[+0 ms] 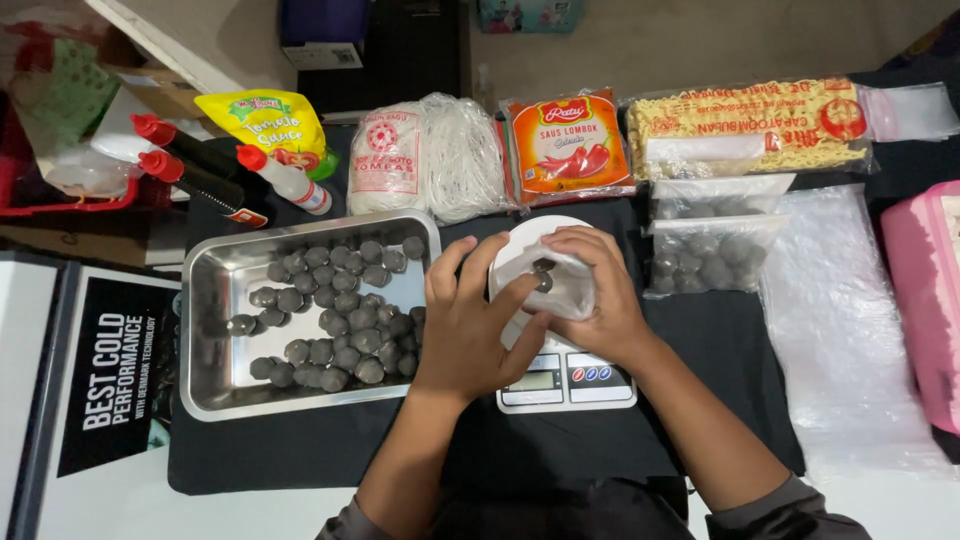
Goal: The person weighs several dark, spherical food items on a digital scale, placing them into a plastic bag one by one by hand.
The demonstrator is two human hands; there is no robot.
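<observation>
A single head-worn camera looks almost straight down at the table [560,455] from close above. The near edge lies at the bottom of the frame, where both forearms enter; the far edge, lined with packets, lies near the top. The scale [566,380] sits near centre. No second view exists.

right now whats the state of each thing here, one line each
small clear bag: held open over the scale, a few dark balls inside
left hand: gripping the bag's near edge
right hand: gripping the bag's right side
kitchen scale: under the bag, display lit, reading too small to tell
metal tray: partly filled with dark balls
filled bags: packed with balls, lying right of the scale
sauce bottles: capped, lying down
</observation>
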